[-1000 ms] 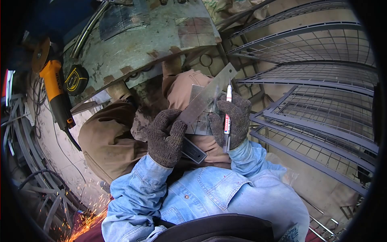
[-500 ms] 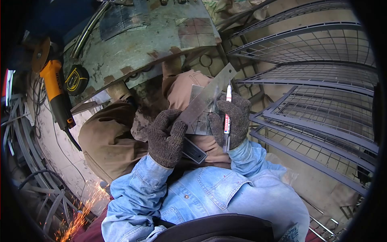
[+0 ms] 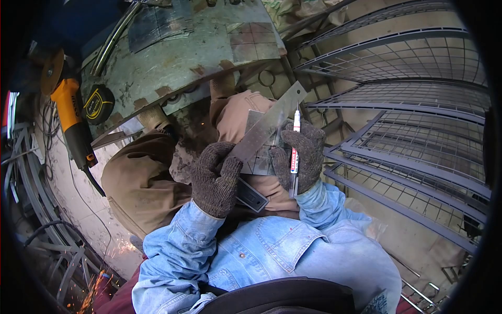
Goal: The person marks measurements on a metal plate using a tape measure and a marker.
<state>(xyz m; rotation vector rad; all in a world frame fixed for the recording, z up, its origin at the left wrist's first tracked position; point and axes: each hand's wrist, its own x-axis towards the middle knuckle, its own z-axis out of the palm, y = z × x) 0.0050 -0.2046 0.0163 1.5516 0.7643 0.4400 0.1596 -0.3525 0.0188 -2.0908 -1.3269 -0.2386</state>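
Note:
My left hand [image 3: 215,178], in a dark knitted glove, is closed on a metal try square; its perforated blade [image 3: 272,119] slants up to the right and its dark stock [image 3: 253,195] points down. Under the blade, a thin metal plate [image 3: 261,163] with marked lines lies over my thigh. My right hand [image 3: 306,154], also gloved, is closed round a white and red paint marker [image 3: 295,144], whose tip points up near the blade's far end. Part of the plate is hidden behind the blade and the gloves.
An orange angle grinder [image 3: 69,107] and a tape measure [image 3: 99,104] are at the left edge of the metal workbench [image 3: 193,57]. Wire-mesh racks [image 3: 408,104] stand at the right. Metal bars [image 3: 31,172] and flying sparks [image 3: 94,290] are at the left.
Both hands, the square and the marker are nearly still. The spray of sparks at the lower left has shrunk and shifted down.

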